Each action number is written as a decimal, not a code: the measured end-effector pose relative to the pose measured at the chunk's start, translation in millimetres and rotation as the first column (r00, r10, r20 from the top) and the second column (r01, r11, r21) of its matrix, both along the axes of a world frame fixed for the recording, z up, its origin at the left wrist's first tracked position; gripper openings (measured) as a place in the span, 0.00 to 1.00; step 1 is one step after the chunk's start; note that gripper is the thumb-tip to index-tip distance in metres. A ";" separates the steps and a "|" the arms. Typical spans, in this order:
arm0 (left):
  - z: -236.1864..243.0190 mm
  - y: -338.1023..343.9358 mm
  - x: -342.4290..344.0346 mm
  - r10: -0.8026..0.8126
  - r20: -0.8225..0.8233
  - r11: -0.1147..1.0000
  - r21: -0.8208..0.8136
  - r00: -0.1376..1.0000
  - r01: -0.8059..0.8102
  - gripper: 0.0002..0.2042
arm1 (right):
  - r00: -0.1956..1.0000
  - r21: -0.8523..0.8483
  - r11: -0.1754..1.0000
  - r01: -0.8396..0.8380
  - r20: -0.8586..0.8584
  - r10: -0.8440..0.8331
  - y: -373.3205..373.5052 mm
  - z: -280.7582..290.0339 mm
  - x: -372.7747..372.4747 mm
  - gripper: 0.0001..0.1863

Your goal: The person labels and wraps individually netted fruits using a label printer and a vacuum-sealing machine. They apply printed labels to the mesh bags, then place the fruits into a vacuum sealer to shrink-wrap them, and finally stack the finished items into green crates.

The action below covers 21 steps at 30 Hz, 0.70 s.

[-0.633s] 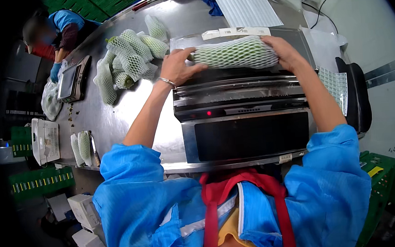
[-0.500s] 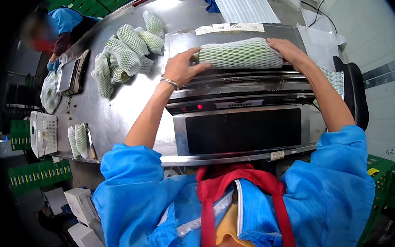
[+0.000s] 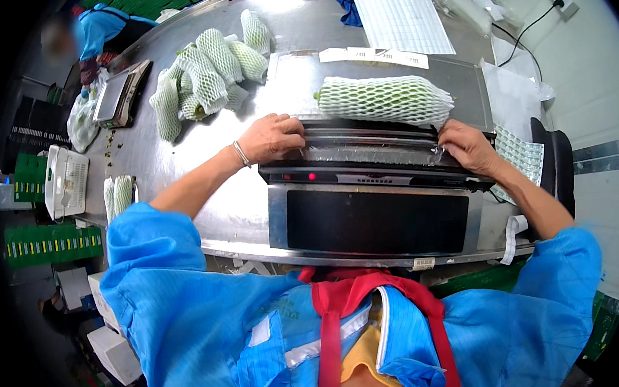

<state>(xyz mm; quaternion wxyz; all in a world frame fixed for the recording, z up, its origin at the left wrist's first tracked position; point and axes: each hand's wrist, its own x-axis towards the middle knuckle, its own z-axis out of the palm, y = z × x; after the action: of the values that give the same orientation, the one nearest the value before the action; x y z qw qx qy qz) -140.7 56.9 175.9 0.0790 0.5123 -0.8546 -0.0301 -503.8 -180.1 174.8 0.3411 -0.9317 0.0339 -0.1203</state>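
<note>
Along the table's (image 3: 208, 194) near edge sits a black-and-silver wrapping machine (image 3: 377, 217); a netted green vegetable (image 3: 384, 102) lies crosswise on its far part, untouched; the right hand (image 3: 470, 147) pinches the right end of the clear film (image 3: 375, 155), thumb against fingers; the left hand (image 3: 274, 137) curls nearly closed at the film's left end, its grip hidden; toward the table's far-left edge lie more netted vegetables (image 3: 202, 74), beside a scale (image 3: 116, 97).
</note>
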 end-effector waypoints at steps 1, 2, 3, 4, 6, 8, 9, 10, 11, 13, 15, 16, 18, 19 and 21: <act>-5.6 0.1 -8.7 0.172 -0.249 0.984 0.088 0.953 -0.155 0.06 | 0.911 0.603 0.685 0.409 -0.315 -0.266 11.4 6.8 -0.8 0.05; -6.9 -1.6 -17.3 0.234 -0.558 0.972 0.105 0.796 -0.212 0.04 | 0.887 0.724 0.515 0.459 -0.340 -0.312 11.4 11.0 -6.5 0.06; -1.7 5.8 -25.5 0.486 -0.704 0.873 0.367 0.517 -0.321 0.03 | 0.869 0.853 0.317 0.415 -0.269 -0.415 20.9 12.5 -12.3 0.06; 20.9 8.7 -35.9 0.687 -0.703 0.718 0.620 0.181 -0.318 0.03 | 0.822 0.943 0.116 0.313 -0.208 -0.530 28.6 12.7 -16.7 0.06; 48.0 20.9 -47.0 0.517 -0.854 0.840 0.494 0.052 -0.224 0.03 | 0.809 0.966 0.118 0.228 -0.121 -0.576 31.3 40.1 -28.8 0.06; 67.2 15.9 -43.8 0.453 -0.891 0.859 0.425 0.036 -0.287 0.04 | 0.845 0.982 0.153 0.110 -0.011 -0.535 18.4 58.7 -36.0 0.06; 68.0 5.7 -42.0 0.459 -0.888 0.845 0.427 0.028 -0.324 0.04 | 0.822 0.982 0.149 0.117 -0.011 -0.569 7.0 55.9 -29.1 0.06; 67.4 -9.6 -36.7 0.464 -0.885 0.834 0.428 0.024 -0.350 0.04 | 0.791 0.982 0.144 0.127 -0.012 -0.612 -4.9 53.1 -20.0 0.06; 64.1 -25.4 -31.2 0.472 -0.880 0.829 0.421 0.058 -0.369 0.05 | 0.766 0.982 0.149 0.114 0.008 -0.642 -14.6 45.9 -7.2 0.06; 50.3 -36.2 -26.6 0.513 -0.858 0.810 0.498 -0.039 -0.309 0.05 | 0.819 0.976 0.178 0.125 0.000 -0.574 -9.5 40.3 5.4 0.05; 46.8 -23.6 -36.2 0.605 -0.776 0.766 0.628 -0.181 -0.133 0.06 | 0.874 0.990 0.056 0.129 -0.087 -0.478 3.1 34.8 2.1 0.04; 48.1 -7.8 -39.9 0.726 -0.675 0.671 0.737 -0.128 -0.081 0.07 | 0.905 0.987 0.007 0.158 -0.142 -0.401 15.9 30.0 -8.3 0.05; 44.6 25.1 -56.0 0.748 -0.660 0.663 0.747 -0.066 0.048 0.08 | 0.945 0.977 -0.056 0.204 -0.212 -0.248 38.4 26.3 -30.8 0.07; 35.9 45.4 -64.6 0.720 -0.693 0.693 0.720 -0.036 0.012 0.07 | 0.928 0.966 -0.088 0.244 -0.259 -0.268 50.9 26.4 -43.9 0.08; 26.6 79.0 -84.3 0.696 -0.676 0.686 0.725 -0.243 -0.053 0.07 | 0.892 0.940 -0.144 0.311 -0.340 -0.297 67.0 27.5 -63.8 0.09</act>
<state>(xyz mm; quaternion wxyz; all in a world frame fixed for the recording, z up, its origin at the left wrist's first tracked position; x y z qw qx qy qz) -225.0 136.0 202.5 0.5536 0.5688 -0.2589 -0.5504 -567.6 -113.1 202.3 0.8657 -0.3567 0.3267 -0.1290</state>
